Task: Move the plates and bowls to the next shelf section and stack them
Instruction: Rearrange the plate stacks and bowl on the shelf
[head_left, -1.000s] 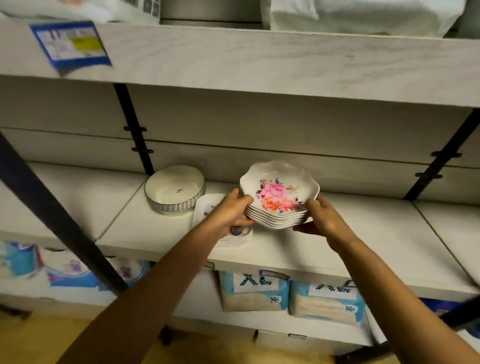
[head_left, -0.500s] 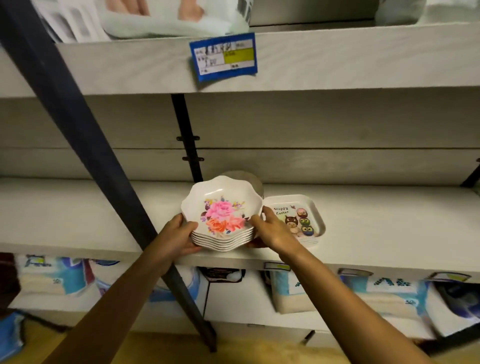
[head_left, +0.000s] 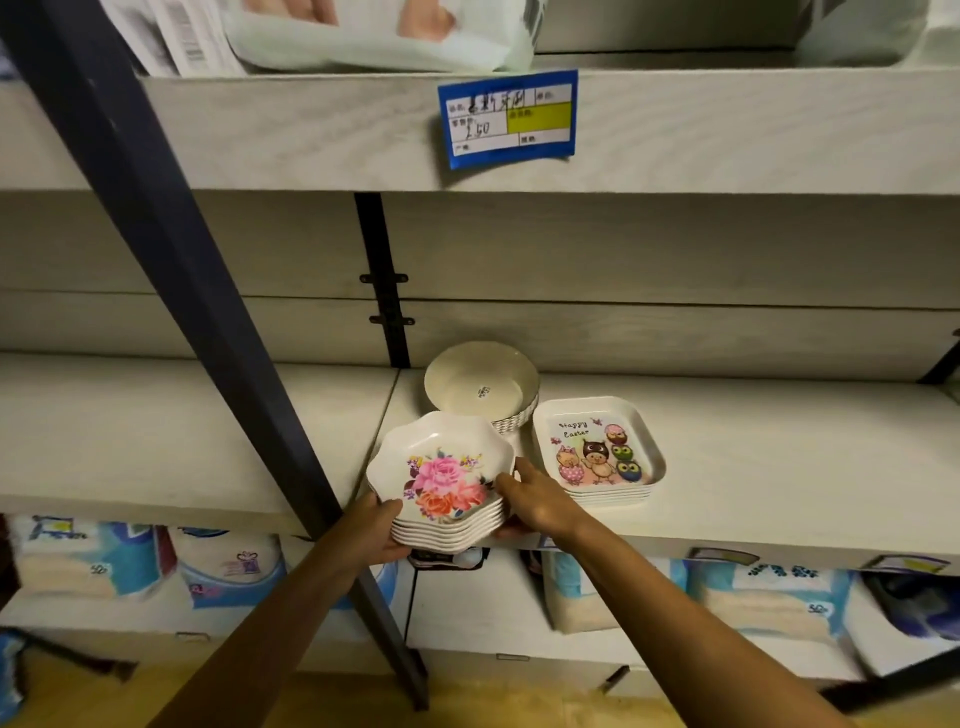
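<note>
You hold one stack of flowered plates between your two hands, at the front edge of the shelf and just right of the dark slanting post. I count about seven scalloped rims in it, though the lowest ones blur together. The top plate shows pink and orange roses.

Your left hand grasps the stack at its 8 o'clock side, with the thumb on the top rim and the fingers curled underneath. Your right hand grasps it at 3 o'clock, with the thumb over the rim and the fingers below. Neither hand is loose. I cannot tell whether the stack's underside touches the shelf.

At 3 o'clock from the held stack, just beside your right hand, one pile of square plates sits on the shelf. It has roughly five plates, and the top one reads "Happy Easter" above cartoon chicks and owls. At 1 o'clock stands one pile of round bowls with patterned sides. There is a small sticker inside the top bowl, too small to read.

At 12 o'clock, high on the upper shelf's edge, hangs one blue price tag with a yellow field and a handwritten figure that looks like "1.50". Its printed characters are not legible. On the shelf below, at 4 o'clock, the blue and white packs carry a "50" mark.
</note>
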